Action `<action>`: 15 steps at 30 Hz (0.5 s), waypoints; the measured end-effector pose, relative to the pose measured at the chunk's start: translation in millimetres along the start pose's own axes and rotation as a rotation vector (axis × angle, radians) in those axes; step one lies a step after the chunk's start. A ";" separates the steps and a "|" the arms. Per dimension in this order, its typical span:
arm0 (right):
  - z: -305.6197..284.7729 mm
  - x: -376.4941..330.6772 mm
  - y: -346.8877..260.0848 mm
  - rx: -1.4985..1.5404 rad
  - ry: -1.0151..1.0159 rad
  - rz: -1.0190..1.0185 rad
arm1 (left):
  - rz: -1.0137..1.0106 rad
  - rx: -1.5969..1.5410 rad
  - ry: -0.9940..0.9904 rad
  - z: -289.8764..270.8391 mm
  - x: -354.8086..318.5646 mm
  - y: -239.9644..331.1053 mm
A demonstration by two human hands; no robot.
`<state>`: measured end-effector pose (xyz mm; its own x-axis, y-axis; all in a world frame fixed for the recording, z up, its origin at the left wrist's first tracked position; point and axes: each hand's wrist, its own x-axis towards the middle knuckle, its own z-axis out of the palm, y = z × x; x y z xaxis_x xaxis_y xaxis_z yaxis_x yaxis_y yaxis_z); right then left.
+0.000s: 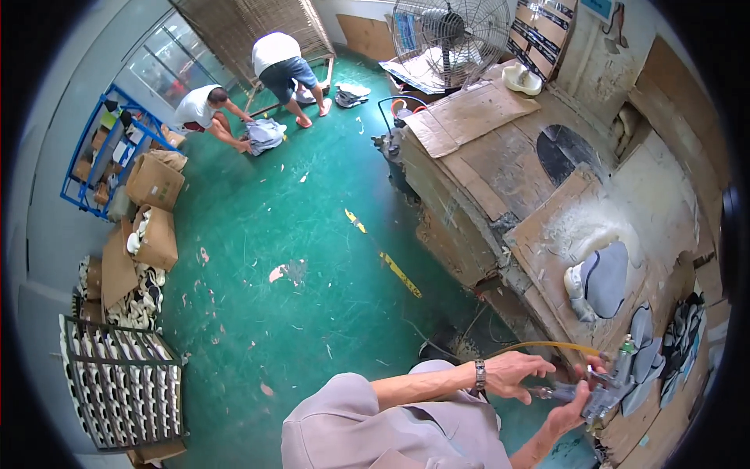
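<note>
At the front of the workbench, my right hand (pixel 573 408) is closed on a silver metal tool (pixel 603 397). The tool has a green fitting on top, and a yellow-orange hose (pixel 551 346) runs near it. Part of the grip is hidden behind my fingers. My left hand (pixel 512 374), with a watch at the wrist, is held just left of the tool, its fingers stretched out and apart. Beside the tool lie grey flat pieces (pixel 642 332). Farther back on the bench, a grey shaped piece (pixel 607 280) leans on a cream-coloured form (pixel 576 288).
White powder covers part of the workbench (pixel 488 184). A large fan (pixel 449 35) stands behind it. On the left are cardboard boxes (pixel 155 181), a blue rack (pixel 101 152) and a rack of white pieces (pixel 121 383). Two people (pixel 275 55) bend over grey cloth items (pixel 266 134).
</note>
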<state>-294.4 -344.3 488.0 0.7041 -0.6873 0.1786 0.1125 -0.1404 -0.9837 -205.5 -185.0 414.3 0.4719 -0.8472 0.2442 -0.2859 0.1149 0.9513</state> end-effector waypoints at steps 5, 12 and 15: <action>-38.6 33.7 -30.4 -0.035 0.037 -0.237 | -0.128 0.116 0.065 -20.7 -22.7 -24.5; -83.3 51.5 -30.1 0.008 -0.014 -0.321 | -0.634 0.583 0.187 -35.6 -105.3 -95.8; -94.2 44.2 -6.3 0.000 -0.047 -0.233 | -0.993 0.558 0.185 -20.9 -167.3 -153.5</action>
<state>-330.1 -441.0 504.1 0.6908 -0.6024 0.3999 0.2763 -0.2912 -0.9159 -223.1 -50.1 231.4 0.7972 -0.3413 -0.4980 -0.0271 -0.8442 0.5353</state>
